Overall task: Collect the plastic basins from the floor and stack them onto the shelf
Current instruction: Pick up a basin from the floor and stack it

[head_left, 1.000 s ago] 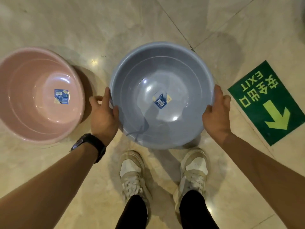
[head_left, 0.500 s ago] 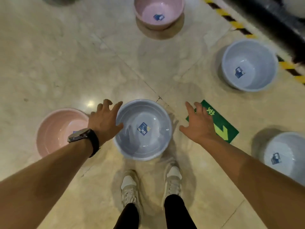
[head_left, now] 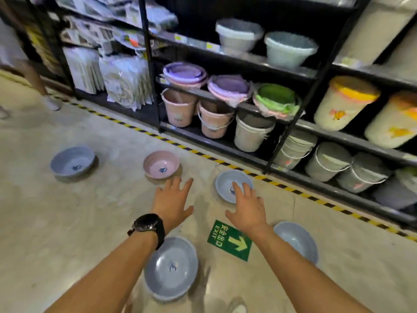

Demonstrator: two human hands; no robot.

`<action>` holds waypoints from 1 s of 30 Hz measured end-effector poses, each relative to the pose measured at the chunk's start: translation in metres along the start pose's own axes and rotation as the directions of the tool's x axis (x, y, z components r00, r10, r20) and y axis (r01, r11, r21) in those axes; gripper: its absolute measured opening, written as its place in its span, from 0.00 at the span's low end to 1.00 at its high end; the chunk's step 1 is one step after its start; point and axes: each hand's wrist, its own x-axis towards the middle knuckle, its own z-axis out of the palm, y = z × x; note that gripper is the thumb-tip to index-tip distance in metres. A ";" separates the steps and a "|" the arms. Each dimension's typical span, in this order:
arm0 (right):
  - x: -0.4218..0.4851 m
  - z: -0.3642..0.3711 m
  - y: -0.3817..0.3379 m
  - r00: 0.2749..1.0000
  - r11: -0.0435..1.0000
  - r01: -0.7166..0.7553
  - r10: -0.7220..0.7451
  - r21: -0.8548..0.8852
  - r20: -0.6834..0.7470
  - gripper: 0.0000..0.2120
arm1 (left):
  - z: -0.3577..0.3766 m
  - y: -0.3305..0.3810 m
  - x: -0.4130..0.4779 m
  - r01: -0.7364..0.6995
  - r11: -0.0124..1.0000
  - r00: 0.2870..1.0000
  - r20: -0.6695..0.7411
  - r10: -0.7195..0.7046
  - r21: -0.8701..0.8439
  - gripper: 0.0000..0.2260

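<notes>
Risk: left hand (head_left: 172, 199) and right hand (head_left: 247, 207) hover with fingers (head_left: 175, 185) spread, holding nothing, and a careless step could kick the grey basin (head_left: 170, 267) beside the exit sign (head_left: 229, 240).

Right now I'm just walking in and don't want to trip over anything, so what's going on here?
A person stands before the shelf, left hand and right hand held out open, holding nothing. The nearest blue basin lies on the floor below the left forearm. Three more blue ones and a pink basin lie scattered around, none picked up.
</notes>
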 end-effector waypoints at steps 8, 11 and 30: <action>-0.071 -0.081 0.073 0.969 0.977 -0.191 0.204 0.097 -0.143 0.41 | -0.083 0.074 0.002 -0.181 0.983 0.980 -0.090 0.178 -0.025 0.35; -0.104 -0.092 0.126 0.938 0.949 -0.298 0.312 0.105 -0.149 0.41 | -0.094 0.116 0.003 -0.263 0.965 0.961 -0.089 0.264 0.022 0.36; -0.246 -0.106 0.413 0.771 0.769 -0.621 0.634 0.149 -0.061 0.40 | -0.100 0.377 0.031 -0.429 0.887 0.901 0.011 0.434 0.170 0.36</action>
